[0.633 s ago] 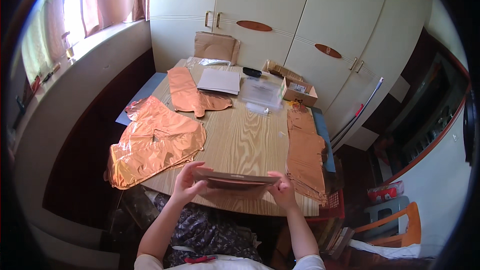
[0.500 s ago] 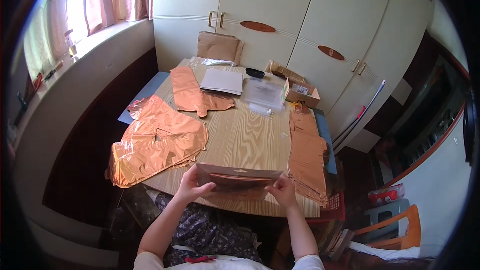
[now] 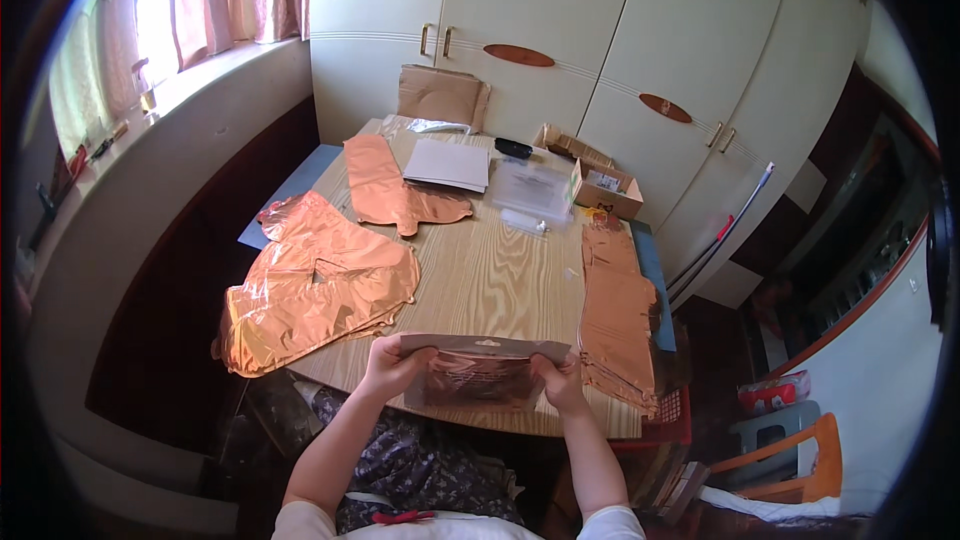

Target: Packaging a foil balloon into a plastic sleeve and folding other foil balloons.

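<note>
A flat see-through packaging bag (image 3: pixel 475 390) with a hang hole in its top edge is held at the table's front edge. Something copper-coloured shows inside it. My left hand (image 3: pixel 393 365) grips its upper left corner, thumb on the near face. At the upper right corner my right hand (image 3: pixel 560 377) pinches it the same way. Left of my hands lie large crinkled copper foil balloons (image 3: pixel 320 280), flat and uninflated. Another copper foil balloon (image 3: pixel 385 185) lies farther back. To the right is a stack of folded copper foil pieces (image 3: pixel 615 310).
Toward the back are a stack of white sheets (image 3: pixel 447 163), clear plastic bags (image 3: pixel 533 188), a black object (image 3: pixel 513 148) and an open cardboard box (image 3: pixel 620 202). Flattened cardboard (image 3: pixel 445 98) leans on the cabinet. An orange-framed chair (image 3: pixel 825 450) stands on the right.
The bag has tilted, so more of its front face shows. Both thumbs have moved up toward its top edge, and the hands still hold it.
</note>
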`<state>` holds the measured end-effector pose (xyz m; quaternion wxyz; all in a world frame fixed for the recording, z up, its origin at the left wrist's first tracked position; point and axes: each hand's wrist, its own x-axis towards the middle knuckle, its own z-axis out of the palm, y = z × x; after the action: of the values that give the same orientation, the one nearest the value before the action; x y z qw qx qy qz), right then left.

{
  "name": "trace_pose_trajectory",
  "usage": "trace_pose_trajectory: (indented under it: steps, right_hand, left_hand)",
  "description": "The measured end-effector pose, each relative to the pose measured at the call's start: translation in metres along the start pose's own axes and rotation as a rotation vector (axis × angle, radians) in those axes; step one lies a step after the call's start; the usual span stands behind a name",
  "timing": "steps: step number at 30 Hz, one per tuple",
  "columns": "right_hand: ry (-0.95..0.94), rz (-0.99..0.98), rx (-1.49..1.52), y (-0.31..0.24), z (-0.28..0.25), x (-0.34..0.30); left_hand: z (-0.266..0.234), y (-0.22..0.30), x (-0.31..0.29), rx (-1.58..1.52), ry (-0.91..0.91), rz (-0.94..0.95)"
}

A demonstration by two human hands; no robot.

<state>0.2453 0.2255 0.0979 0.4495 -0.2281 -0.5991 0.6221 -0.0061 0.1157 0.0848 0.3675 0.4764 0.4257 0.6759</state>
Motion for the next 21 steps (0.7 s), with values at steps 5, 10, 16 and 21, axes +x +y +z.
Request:
trace_pose_trajectory:
  steps: [5,10,16,21]
  right_hand:
    - [0.029,-0.020,-0.032,0.045,-0.048,-0.002]
    - [0.260,-0.232,-0.204,-0.007,-0.055,-0.009]
    - [0.378,-0.584,-1.040,-0.119,-0.068,-0.043]
    - [0.467,-0.589,-1.289,-0.165,-0.086,-0.084]
  left_hand:
    - [0.008,-0.004,0.005,0.079,0.031,0.085]
    - [0.012,0.019,0.008,0.204,0.049,0.216]
    - [0.065,0.046,0.025,0.499,-0.126,0.554]
    - [0.129,0.029,0.029,0.433,-0.383,0.747]
